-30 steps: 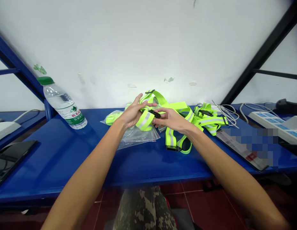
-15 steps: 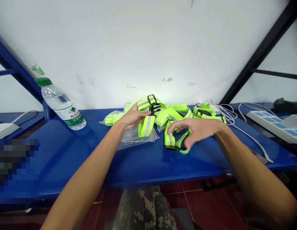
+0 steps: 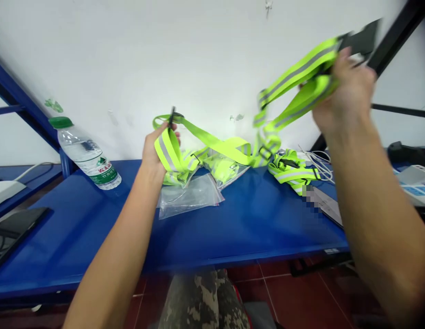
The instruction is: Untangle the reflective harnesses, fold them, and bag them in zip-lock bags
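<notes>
A neon yellow reflective strap (image 3: 226, 145) with grey stripes and black buckles is stretched in the air between both hands above the blue shelf (image 3: 233, 224). My left hand (image 3: 153, 153) grips one end, low and to the left. My right hand (image 3: 346, 98) is raised high on the right, closed on the other end. A clear plastic bag (image 3: 190, 197) lies flat on the shelf under the left hand. Another bundled yellow strap (image 3: 293, 172) rests on the shelf to the right.
A water bottle (image 3: 87, 155) with a green cap leans at the back left. White cables (image 3: 320, 164) and a power strip (image 3: 416, 187) lie at the right. A dark tablet (image 3: 11, 230) sits at the left edge. A black diagonal frame bar (image 3: 400, 32) rises behind the right hand.
My right hand took hold of the strap's far end and swung it up and to the right. The left hand lifted its end and moved left, pulling the strap out long.
</notes>
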A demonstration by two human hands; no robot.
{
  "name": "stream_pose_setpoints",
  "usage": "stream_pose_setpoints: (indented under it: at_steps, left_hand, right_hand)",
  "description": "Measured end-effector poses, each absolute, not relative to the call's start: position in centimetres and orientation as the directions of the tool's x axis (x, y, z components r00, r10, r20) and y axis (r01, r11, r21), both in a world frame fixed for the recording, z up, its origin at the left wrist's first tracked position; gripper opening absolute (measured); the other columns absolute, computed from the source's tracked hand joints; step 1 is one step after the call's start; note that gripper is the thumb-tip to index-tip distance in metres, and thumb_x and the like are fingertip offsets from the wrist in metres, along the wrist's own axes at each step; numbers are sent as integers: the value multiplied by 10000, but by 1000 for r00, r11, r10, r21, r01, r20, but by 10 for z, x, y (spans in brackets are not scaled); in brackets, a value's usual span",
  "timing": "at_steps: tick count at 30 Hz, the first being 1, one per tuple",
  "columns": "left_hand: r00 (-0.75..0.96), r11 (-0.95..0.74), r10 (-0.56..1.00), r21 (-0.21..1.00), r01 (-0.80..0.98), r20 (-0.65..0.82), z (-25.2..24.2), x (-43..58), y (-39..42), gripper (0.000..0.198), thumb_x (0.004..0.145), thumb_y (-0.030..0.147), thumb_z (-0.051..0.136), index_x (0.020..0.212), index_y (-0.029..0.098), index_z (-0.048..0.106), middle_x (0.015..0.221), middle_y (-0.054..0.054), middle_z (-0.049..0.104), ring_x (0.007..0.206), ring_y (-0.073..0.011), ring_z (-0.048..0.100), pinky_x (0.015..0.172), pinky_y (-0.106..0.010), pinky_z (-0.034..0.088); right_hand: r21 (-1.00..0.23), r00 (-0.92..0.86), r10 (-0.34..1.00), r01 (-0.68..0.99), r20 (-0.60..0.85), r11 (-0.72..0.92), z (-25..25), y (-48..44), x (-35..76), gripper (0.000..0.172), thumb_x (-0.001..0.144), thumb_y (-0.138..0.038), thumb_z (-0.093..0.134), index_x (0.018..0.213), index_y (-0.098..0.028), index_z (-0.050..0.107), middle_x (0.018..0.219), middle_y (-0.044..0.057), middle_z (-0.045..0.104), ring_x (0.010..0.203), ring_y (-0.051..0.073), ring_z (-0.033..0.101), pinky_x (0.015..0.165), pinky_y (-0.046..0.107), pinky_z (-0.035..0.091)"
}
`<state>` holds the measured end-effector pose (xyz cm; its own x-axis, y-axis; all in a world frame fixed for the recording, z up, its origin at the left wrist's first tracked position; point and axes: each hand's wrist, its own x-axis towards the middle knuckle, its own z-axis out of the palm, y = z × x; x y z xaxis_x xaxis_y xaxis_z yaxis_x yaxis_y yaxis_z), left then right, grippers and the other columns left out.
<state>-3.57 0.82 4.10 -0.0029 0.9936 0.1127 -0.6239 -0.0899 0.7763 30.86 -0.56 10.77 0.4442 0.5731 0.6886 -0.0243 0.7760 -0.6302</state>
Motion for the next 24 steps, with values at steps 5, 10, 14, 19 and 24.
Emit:
stream_pose_setpoints:
  at_steps: [5, 10, 14, 19, 24]
  left_hand:
    - [53, 17, 998, 705, -709, 29, 46, -40, 8, 251, 1015, 209, 407, 845, 141, 578, 641, 7, 637, 458, -43, 525, 457, -135, 456]
    - [-19, -57, 998, 783, -619, 58, 30, -34, 12, 69, 959, 234, 545, 1004, 183, 538, 673, -2, 651, 566, -117, 645, 575, -211, 533]
    - [-58, -151, 988, 783, -604, 145, 32, -38, 10, 402, 962, 198, 526, 1336, 259, 392, 819, -20, 695, 691, -150, 702, 662, -262, 575]
    - [11, -122, 989, 839, -530, 151, 22, -24, 4, 747, 901, 55, 508, 1493, 418, 234, 1082, -55, 674, 811, -176, 727, 734, -340, 604]
    - [215, -67, 965, 933, -353, 151, -2, 2, 1, 425, 803, 10, 537, 1148, 209, 685, 1189, -105, 649, 839, -195, 698, 642, -311, 601]
  right_hand:
    - [-719, 608, 556, 35, 566, 694, 104, -4, 299, 226, 997, -221, 462, 775, -191, 488, 688, -12, 572, 505, 104, 564, 551, 294, 479]
    - [-733, 487, 549, 492, 679, 470, 50, -2, 282, 222, 833, -216, 677, 731, -193, 482, 708, 1, 566, 621, 124, 534, 623, 305, 447]
    - [-582, 366, 480, 676, 797, 452, 45, 8, 285, 253, 807, -154, 629, 711, -220, 404, 773, 20, 578, 719, 134, 537, 712, 318, 434]
    - [-603, 185, 610, 519, 771, 606, 42, 14, 265, 260, 800, -115, 528, 673, -230, 331, 915, 42, 602, 910, 175, 601, 793, 351, 483]
    - [-460, -36, 596, 599, 802, 656, 25, 1, 229, 306, 692, -198, 698, 655, -230, 396, 961, 63, 508, 1016, 244, 534, 906, 444, 475]
